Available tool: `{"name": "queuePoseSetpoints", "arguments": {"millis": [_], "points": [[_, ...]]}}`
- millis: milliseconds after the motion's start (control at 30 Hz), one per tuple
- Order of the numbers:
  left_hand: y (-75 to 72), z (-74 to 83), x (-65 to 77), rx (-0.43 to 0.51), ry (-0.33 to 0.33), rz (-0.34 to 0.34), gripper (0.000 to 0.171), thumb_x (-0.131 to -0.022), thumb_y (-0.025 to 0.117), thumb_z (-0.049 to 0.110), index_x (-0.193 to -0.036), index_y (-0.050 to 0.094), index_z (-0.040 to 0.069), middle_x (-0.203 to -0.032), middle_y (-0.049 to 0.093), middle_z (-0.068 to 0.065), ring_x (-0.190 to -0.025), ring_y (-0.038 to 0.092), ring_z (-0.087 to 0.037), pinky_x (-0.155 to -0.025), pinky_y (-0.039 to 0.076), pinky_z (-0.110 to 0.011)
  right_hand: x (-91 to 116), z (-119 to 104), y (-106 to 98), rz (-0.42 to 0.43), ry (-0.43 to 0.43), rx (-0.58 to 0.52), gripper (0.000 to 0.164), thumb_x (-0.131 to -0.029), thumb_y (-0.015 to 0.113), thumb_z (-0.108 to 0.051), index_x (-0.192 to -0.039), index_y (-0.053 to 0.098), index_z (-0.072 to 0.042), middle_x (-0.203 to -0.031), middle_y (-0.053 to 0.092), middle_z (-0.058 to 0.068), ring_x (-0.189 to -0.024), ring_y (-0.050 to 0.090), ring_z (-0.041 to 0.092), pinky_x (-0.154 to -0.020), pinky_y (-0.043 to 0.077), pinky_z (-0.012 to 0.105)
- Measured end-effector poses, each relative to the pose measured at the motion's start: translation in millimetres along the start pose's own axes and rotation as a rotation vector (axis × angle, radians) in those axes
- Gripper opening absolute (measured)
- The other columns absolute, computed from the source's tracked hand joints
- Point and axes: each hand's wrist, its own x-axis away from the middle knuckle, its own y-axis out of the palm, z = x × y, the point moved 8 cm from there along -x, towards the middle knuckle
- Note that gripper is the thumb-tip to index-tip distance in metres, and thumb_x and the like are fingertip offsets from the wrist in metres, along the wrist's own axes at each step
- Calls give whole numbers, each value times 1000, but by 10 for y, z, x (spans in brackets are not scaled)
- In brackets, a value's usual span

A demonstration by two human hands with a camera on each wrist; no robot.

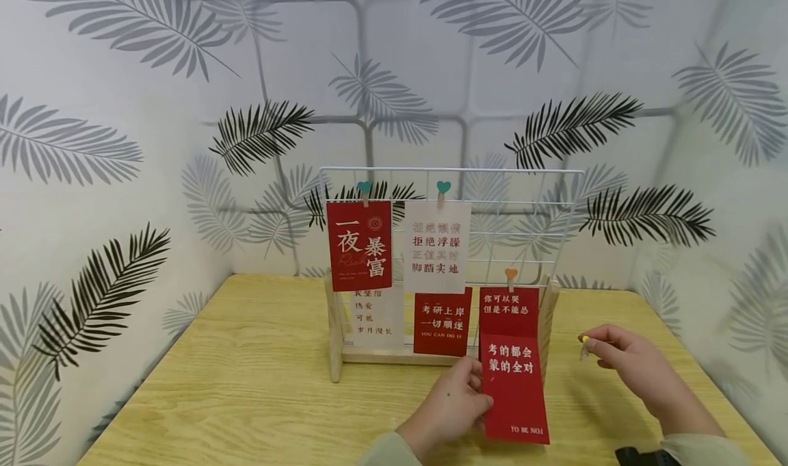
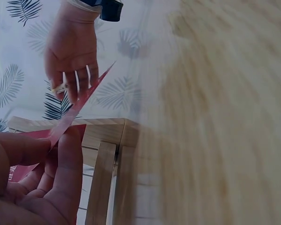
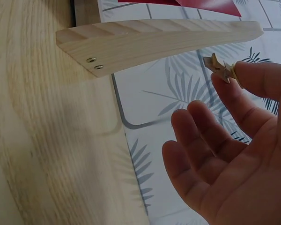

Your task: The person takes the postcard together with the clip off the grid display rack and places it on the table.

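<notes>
My left hand (image 1: pixel 452 397) pinches the left edge of a red card (image 1: pixel 514 401) with white lettering, thumb in front. The card stands in front of the rack's lower right part and overlaps another red card (image 1: pixel 508 312), which hangs from a clip with an orange heart (image 1: pixel 511 274). In the left wrist view the held card (image 2: pixel 79 105) is seen nearly edge-on. To the right of the rack, my right hand (image 1: pixel 634 367) pinches a small wooden clothespin (image 3: pixel 220 69) with a yellow top between thumb and index finger; its other fingers are spread loosely.
A white wire grid rack (image 1: pixel 452 170) on wooden feet (image 3: pixel 154 44) stands on the wood-grain table (image 1: pixel 258 363). Two cards hang high on clips with teal hearts (image 1: pixel 444 187). Below them are a white card (image 1: pixel 375 319) and a red card (image 1: pixel 441 324). A leaf-patterned wall is behind.
</notes>
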Motion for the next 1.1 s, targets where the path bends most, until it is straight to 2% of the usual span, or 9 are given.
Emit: {"name": "queuePoseSetpoints", "arguments": {"millis": [133,267,433,500,667,900,1100], "points": [[20,-59,3,-50,-30,-22,28,-92,69,-1,-113,55,12,-89,58,-3,-74,62,-16,-64,56,-32,-30,124,103,-95,20,-22,30,-106,54,-25,-118,64,1,-121,63,14,-101,59,7,-85,53,35],[48,-112,19,-84,-65,-56,27,-93,69,0,-112,53,12,-85,61,-4,-69,63,-17,-61,56,-32,-28,222,174,-170,38,-8,32,-104,58,-23,-124,64,2,-115,66,14,-100,62,18,-81,52,39],[78,-203,61,-53,-134,-115,27,-94,68,-1,-111,50,11,-83,64,-8,-61,65,-20,-54,57,-34,-14,336,244,-242,63,-15,32,-103,60,-21,-122,64,4,-93,62,12,-81,58,22,-67,50,35],[81,-236,71,-48,-155,-134,27,-94,68,-1,-110,50,11,-82,65,-9,-58,64,-20,-53,56,-33,-18,383,264,-253,72,-13,31,-102,60,-21,-122,64,3,-86,59,11,-73,55,24,-63,48,34],[70,-297,83,-41,-185,-141,31,-93,69,0,-113,48,11,-79,67,-12,-53,60,-18,-50,54,-29,-23,489,297,-253,98,41,28,-101,62,-20,-120,67,-1,-81,58,8,-71,55,22,-64,48,33],[41,-319,106,-77,-193,-99,39,-90,72,0,-116,46,12,-72,67,-13,-47,58,-18,-47,53,-31,-25,541,331,-269,89,107,25,-101,62,-20,-116,71,-2,-83,60,6,-72,55,19,-64,47,29],[37,-313,115,-93,-208,-110,37,-91,73,3,-115,46,13,-69,68,-14,-46,58,-17,-45,51,-28,-45,577,358,-271,94,137,31,-100,63,-27,-117,71,-2,-88,64,4,-73,56,17,-64,47,29]]}}
